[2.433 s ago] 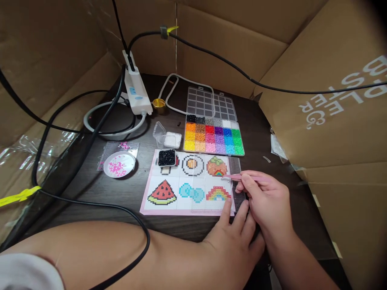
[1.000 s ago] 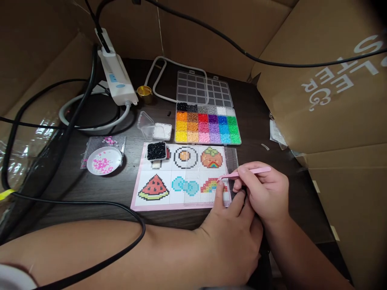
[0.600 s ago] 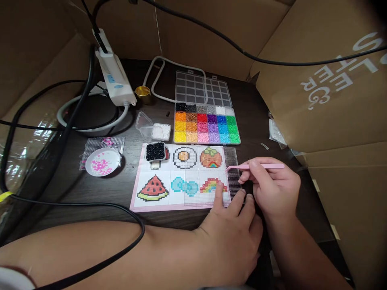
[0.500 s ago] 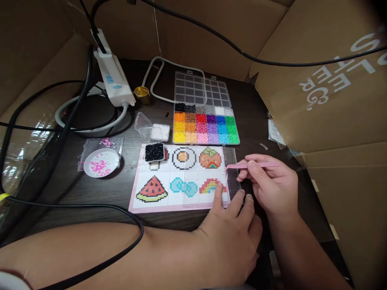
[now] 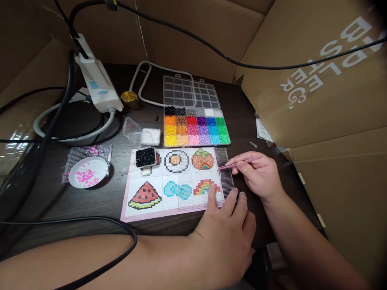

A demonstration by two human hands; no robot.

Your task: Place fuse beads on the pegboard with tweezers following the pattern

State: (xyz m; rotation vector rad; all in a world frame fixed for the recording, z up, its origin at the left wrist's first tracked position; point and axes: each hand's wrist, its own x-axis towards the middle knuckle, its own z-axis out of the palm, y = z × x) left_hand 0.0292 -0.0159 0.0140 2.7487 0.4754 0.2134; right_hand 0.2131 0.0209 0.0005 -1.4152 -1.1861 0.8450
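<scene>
My right hand (image 5: pixel 260 177) pinches pink tweezers (image 5: pixel 238 162), their tip pointing left over the right edge of a clear pegboard (image 5: pixel 208 193). The pegboard lies over a pink-edged pattern sheet (image 5: pixel 151 189) printed with a watermelon, a rainbow and other pixel pictures. My left hand (image 5: pixel 226 229) rests flat with its fingers spread, fingertips pressing the pegboard's lower right part beside the rainbow. Behind the sheet stands an open bead box (image 5: pixel 196 131) with many coloured compartments. A small tub of black beads (image 5: pixel 145 156) sits on the sheet's top left corner.
A white dish of pink beads (image 5: pixel 87 172) rests on another pegboard at the left. A small clear tub of white beads (image 5: pixel 149 137), a gold cap (image 5: pixel 129 96), a white power adapter (image 5: pixel 96 82) and black cables (image 5: pixel 69 225) lie around. Cardboard walls (image 5: pixel 317 92) close in the dark table.
My right hand with the tweezers drew back from the rainbow to the pegboard's right edge. The camera view shifted, so everything sits further left. My left hand stays on the pegboard.
</scene>
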